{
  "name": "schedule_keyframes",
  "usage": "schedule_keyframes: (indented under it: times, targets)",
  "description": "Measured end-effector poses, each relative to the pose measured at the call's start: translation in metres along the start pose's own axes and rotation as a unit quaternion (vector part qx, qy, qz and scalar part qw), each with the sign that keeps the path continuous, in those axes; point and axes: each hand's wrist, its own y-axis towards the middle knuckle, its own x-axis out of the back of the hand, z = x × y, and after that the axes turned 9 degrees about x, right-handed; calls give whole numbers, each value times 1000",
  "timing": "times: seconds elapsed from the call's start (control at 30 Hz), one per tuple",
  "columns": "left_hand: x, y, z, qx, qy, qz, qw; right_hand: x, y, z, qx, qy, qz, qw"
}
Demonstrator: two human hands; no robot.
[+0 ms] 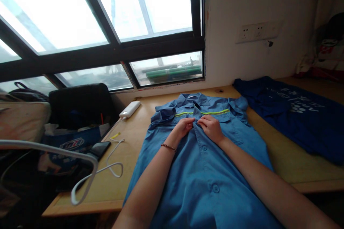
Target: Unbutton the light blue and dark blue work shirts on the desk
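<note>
A blue button-up work shirt (188, 171) lies front side up on the wooden table, its collar toward the window and its lower part reaching past the near edge. A yellow-green stripe runs across its chest. Both hands meet at the front placket, just below the stripe. My left hand (185, 127) pinches the placket from the left, a bracelet on its wrist. My right hand (211, 127) pinches the cloth from the right, close beside the left fingertips. Lower down, buttons (215, 188) show along the placket. Whatever lies between the fingertips is too small to tell.
A dark blue printed T-shirt (295, 111) lies on the table (290, 161) at right. A white power bank (130, 109) with a white cable (115, 175) sits at left, near a phone (100, 149). Bags (80, 103) stand beyond the left edge, below the window.
</note>
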Motion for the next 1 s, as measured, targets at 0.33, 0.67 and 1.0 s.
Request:
schedule_keyframes:
  times: [0.33, 0.67, 1.0]
  targets:
    - [-6, -22, -11, -24, 209, 50, 976, -16, -4, -14, -193, 225, -81, 952]
    - [-15, -11, 8, -245, 537, -171, 789, -19, 0, -15, -283, 396, -55, 872]
    - [-9, -24, -11, -87, 615, -134, 772, -10, 1, -28, -339, 282, -193, 877]
